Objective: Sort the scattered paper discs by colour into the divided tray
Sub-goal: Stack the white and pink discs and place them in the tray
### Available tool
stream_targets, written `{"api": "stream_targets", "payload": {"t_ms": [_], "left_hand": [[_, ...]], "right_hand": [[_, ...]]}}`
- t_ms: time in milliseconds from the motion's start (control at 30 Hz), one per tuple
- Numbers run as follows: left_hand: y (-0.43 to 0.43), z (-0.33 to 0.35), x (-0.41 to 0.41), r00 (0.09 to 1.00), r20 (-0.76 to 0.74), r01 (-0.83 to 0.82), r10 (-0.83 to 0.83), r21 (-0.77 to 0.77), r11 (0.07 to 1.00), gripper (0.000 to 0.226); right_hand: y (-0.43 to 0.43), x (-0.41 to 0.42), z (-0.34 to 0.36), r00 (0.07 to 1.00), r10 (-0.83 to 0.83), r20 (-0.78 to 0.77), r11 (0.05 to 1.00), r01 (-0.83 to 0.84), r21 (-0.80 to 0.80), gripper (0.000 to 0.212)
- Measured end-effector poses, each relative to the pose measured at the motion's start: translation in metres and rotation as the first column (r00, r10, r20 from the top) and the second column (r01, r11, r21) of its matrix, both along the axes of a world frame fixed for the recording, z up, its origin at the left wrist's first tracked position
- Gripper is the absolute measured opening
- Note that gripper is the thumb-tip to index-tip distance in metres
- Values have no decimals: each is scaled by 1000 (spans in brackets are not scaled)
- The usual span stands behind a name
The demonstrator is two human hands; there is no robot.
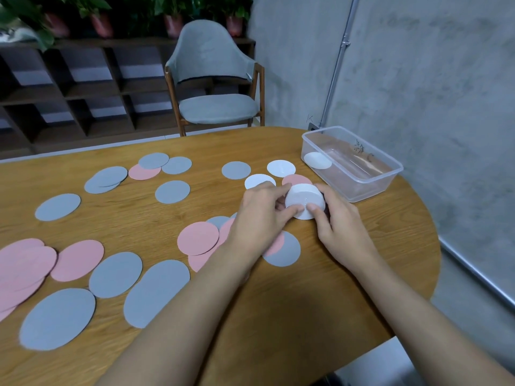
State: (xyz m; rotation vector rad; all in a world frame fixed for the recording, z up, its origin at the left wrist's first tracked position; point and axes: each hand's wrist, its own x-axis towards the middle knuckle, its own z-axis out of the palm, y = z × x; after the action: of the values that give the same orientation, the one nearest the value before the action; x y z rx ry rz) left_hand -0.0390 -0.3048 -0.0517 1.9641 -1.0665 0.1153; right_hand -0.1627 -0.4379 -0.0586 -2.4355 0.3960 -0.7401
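Both hands hold a stack of white discs (303, 197) just above the table. My left hand (260, 210) pinches its left side and my right hand (338, 227) grips its right side, thumb on top. Two loose white discs (281, 168) lie just beyond the hands, with a pink disc (296, 179) partly behind the stack. A clear plastic tray (390, 174) stands at the right with one white disc (317, 160) inside it. Several grey discs (172, 191) and pink discs (198, 237) are scattered over the wooden table (278, 316).
A grey upholstered chair (214, 79) stands behind the table's far edge. Dark shelving with potted plants (100, 22) lines the back wall. A concrete wall with a metal conduit (338, 62) runs close along the right, just past the tray.
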Motion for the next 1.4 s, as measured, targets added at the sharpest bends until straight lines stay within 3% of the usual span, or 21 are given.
{"api": "stream_targets", "payload": {"t_ms": [133, 267, 367, 533, 667, 767, 867, 933, 1000, 1100, 1200, 1267, 1400], "left_hand": [[13, 12, 25, 997, -73, 8, -8, -1, 1000, 27], [18, 19, 65, 996, 63, 44, -69, 335, 941, 53], [15, 25, 84, 986, -7, 142, -166, 556, 819, 72], [5, 25, 108, 984, 0, 135, -178, 646, 751, 54], [4, 17, 112, 986, 65, 84, -156, 610, 788, 44], [11, 18, 102, 939, 249, 46, -236, 592, 805, 35], [20, 21, 88, 901, 393, -6, -182, 431, 902, 49], [27, 19, 80, 905, 412, -24, -107, 299, 954, 45], [32, 20, 72, 939, 342, -20, -42, 175, 984, 26], [39, 28, 57, 1000, 27, -6, 6, 2, 1000, 14], [41, 30, 42, 970, -235, 57, -67, -51, 997, 16], [37, 27, 31, 947, -301, 107, -111, -32, 994, 17], [23, 17, 10, 957, -283, 58, -65, -33, 998, 14]], "right_hand": [[-2, 0, 0, 999, -37, 10, 999, 37, 29, 26], [-2, 1, 1, 999, -51, 6, 998, 51, 37, 27], [-2, 1, 1, 998, -58, -9, 997, 58, 49, 28], [-3, 2, 0, 998, -56, -1, 997, 55, 57, 28], [-4, 2, -1, 998, -59, -3, 996, 59, 62, 28], [-4, 2, 0, 998, -57, -8, 996, 58, 67, 31], [-3, 1, 1, 998, -62, 0, 995, 62, 76, 39], [-3, 0, 0, 998, -66, 8, 995, 65, 75, 41], [-3, 0, 0, 998, -64, 6, 995, 64, 75, 41], [-4, 1, -1, 998, -60, 10, 996, 59, 66, 41], [-5, 1, -1, 998, -58, 13, 997, 57, 56, 41], [-5, 1, 0, 999, -49, 19, 998, 48, 45, 41], [-5, -1, 1, 999, -42, 28, 998, 41, 52, 47]]}}
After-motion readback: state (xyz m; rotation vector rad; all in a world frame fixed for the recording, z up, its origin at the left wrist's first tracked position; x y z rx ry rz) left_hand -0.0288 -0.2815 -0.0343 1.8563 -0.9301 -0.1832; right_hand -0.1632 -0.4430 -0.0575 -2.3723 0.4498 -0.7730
